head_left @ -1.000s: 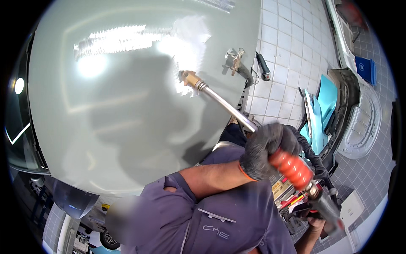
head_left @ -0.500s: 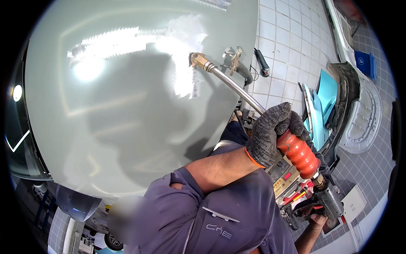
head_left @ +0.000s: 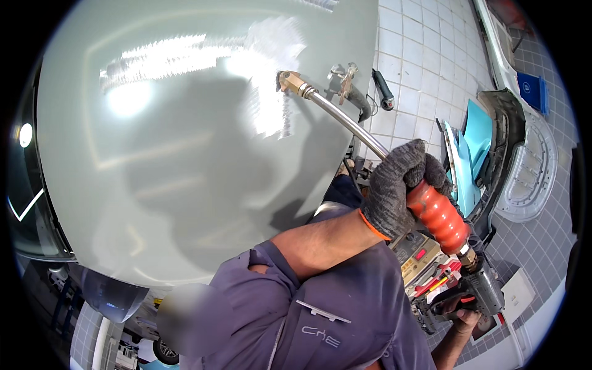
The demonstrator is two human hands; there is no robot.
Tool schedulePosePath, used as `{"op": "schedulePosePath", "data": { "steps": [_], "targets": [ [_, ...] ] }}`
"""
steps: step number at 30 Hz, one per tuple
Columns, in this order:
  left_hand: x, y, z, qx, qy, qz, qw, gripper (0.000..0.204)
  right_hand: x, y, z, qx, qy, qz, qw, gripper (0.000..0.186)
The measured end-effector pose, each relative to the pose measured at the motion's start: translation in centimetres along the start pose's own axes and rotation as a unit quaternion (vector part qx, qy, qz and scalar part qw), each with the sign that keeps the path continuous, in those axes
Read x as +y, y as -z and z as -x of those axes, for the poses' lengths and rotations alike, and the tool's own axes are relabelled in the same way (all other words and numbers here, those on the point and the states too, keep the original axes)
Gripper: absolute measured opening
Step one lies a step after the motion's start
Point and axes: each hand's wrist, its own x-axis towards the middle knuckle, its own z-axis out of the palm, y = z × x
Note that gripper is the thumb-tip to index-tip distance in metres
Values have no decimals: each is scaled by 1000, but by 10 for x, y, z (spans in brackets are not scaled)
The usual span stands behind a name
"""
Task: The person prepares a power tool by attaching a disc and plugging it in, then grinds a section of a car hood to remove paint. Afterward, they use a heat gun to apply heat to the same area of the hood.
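Observation:
A dent puller (head_left: 354, 126) lies diagonally across the view, its long metal rod running up to a brass-coloured head (head_left: 292, 81) at a shiny bare-metal patch (head_left: 269, 102) on a grey-green car panel (head_left: 185, 246). My left hand (head_left: 394, 191), in a dark knitted glove, is closed around the tool where the rod meets the ribbed orange-red sleeve (head_left: 439, 216). Farther down, my right hand (head_left: 467, 319) grips the tool's black pistol handle (head_left: 482, 290). The gun body partly hides the fingers of that hand.
A metal clamp (head_left: 346, 83) with a thick cable sits by the panel's right edge. Beyond it, an angle grinder (head_left: 383, 90) lies on white tiles. Turquoise panels (head_left: 472, 157) and a white body part (head_left: 530, 166) stand at right. A machine with a control panel (head_left: 425, 256) is beside me.
The panel, tool and gloved hand appear shifted very slightly up and to the right. Both hands keep their grips, and the brass head stays at nearly the same spot on the panel.

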Motion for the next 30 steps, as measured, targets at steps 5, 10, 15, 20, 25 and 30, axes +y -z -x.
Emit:
{"op": "schedulePosePath", "data": {
  "steps": [5, 10, 15, 20, 25, 30],
  "targets": [
    [-4, -1, -1, 31, -84, -19, 996, 41, 4, -9, 2, -8, -15, 1, 1000, 45],
    [-15, -1, 8, 98, -29, 6, 995, 42, 3, -15, 5, -17, -55, 19, 998, 33],
    [-2, -11, 12, -14, -19, -5, 1000, 40, -10, -17, 12, -46, 63, 245, 966, 52],
    [-2, 14, 11, -257, -25, 39, 965, 39, -43, -24, -7, -138, 354, 528, 760, 39],
    [-16, -18, 34, 158, -47, -85, 983, 34, -3, -18, 20, 25, -89, -38, 995, 41],
    [-18, -13, 30, 128, 32, -44, 990, 44, 7, -27, 2, -44, -89, -134, 986, 41]
  ]
}}
